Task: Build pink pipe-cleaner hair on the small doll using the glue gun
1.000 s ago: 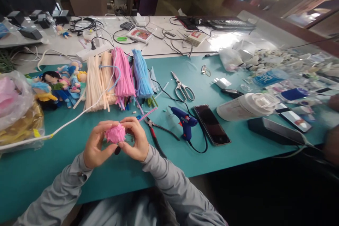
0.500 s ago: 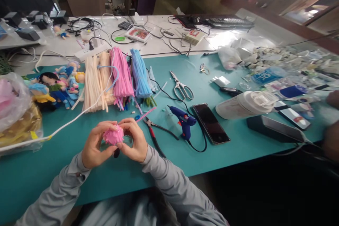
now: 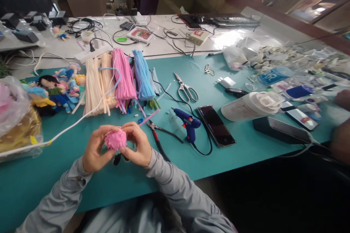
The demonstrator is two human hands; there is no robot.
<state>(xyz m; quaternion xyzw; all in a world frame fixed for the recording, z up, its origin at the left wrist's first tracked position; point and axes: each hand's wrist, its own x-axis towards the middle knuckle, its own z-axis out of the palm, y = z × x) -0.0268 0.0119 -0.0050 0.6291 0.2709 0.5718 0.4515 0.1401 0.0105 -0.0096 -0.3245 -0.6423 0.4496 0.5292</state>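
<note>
Pink piece (image 3: 116, 140) is above the green mat (image 3: 109, 185), between the two hands. The left hand (image 3: 97, 151) and the right hand (image 3: 138, 145) are both half closed, with the fingers curved, and they hold this piece by its two sides. To the right of the hands lie pliers (image 3: 155, 133), a glue gun (image 3: 188, 123) and a phone (image 3: 216, 125).
</note>
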